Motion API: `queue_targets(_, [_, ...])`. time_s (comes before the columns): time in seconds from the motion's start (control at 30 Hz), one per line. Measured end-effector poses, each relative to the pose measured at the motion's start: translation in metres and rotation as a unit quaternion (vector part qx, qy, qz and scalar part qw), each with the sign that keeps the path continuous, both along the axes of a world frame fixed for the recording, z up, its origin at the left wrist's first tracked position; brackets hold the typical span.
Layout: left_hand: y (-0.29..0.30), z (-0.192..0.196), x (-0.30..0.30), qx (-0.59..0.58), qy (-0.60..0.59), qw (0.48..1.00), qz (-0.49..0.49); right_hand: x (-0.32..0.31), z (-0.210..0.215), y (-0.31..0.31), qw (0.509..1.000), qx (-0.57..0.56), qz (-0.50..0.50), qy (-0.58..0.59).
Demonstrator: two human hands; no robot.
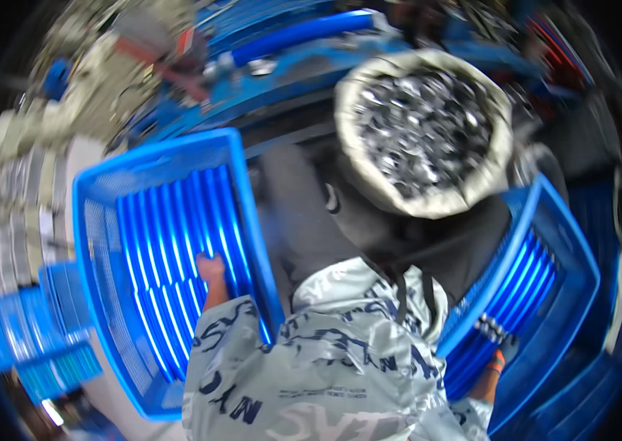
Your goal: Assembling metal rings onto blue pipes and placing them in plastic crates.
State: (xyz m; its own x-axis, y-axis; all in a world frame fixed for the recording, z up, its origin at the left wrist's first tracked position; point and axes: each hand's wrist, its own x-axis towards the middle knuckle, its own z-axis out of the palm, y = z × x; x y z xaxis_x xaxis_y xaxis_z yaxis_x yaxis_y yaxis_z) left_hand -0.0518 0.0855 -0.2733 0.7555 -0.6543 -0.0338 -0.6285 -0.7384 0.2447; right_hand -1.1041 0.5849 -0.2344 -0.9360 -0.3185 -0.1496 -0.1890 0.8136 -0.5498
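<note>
Lying tilted at the left: a big blue mesh crate (pixel 105 220), ribbed floor running lengthwise away. Sitting at the right: a second blue crate (pixel 568 279), holding blue tubes (pixel 505 301) lying along its length. Standing open beyond: a pale sack (pixel 422 132) of shiny metal bits. Pressing clenched against the left crate's ribs: left hand (pixel 210 267). Reaching toward the tubes: right hand (pixel 508 345), grip blurred, cannot tell.

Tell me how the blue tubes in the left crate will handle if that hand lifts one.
The tubes look long, thin and round, so probably light and apt to roll. Their glossy sheen suggests a slippery grip. The left hand rests on them inside the crate.
</note>
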Motion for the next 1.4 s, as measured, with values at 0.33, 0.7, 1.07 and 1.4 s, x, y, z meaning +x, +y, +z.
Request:
queue_targets(0.33, [0.006, 0.056, 0.049, 0.018, 0.001, 0.999, 0.051, 0.246, 0.226, -0.609, 0.824, -0.221, 0.519, -0.054])
queue_targets(0.7, [-0.002, 0.099, 0.01, 0.024, 0.115, 0.986, 0.117, 0.299, 0.136, -0.69, 0.759, 0.105, 0.57, 0.296])
queue_targets(1.07, [-0.109, 0.288, -0.099, -0.522, 0.277, 0.804, -0.063, 0.257, 0.131, -0.684, 0.771, 0.002, 0.631, 0.088])
queue_targets(1.4, [-0.153, 0.431, -0.197, -0.35, 0.176, 0.863, -0.319, 0.245, 0.106, -0.695, 0.721, -0.159, 0.653, -0.17])
